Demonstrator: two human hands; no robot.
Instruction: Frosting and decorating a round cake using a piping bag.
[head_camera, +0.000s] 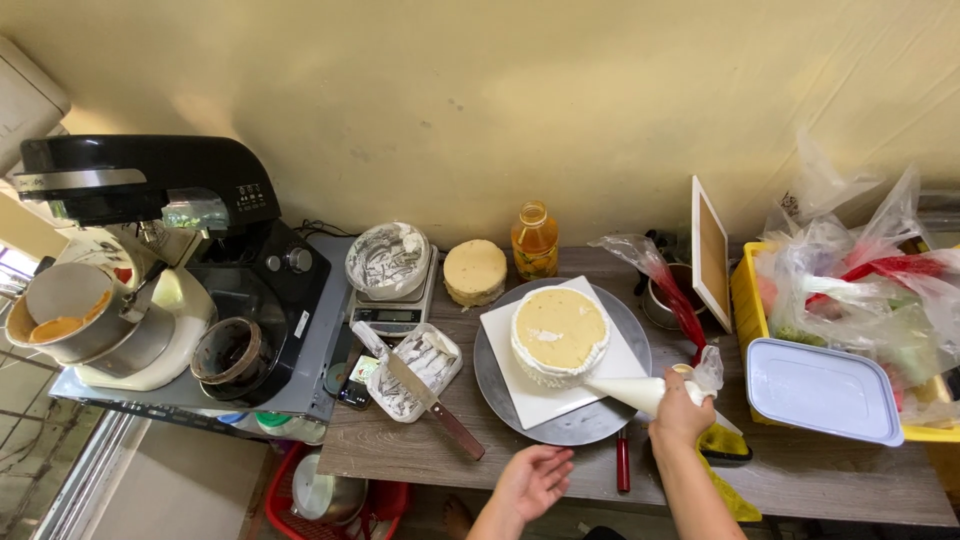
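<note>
On the turntable (600, 418) sits a cake (559, 335); right hand (680, 415) squeezes the piping bag (640, 392), tip at its side to add cream, left hand (535, 478) open, empty

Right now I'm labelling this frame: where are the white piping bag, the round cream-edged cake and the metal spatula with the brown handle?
white piping bag (640, 392), head view, mid-cone
round cream-edged cake (559, 328), head view, top centre
metal spatula with the brown handle (410, 377), head view, blade

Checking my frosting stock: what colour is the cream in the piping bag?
White, seen in the head view: the piping bag in the right hand.
</note>
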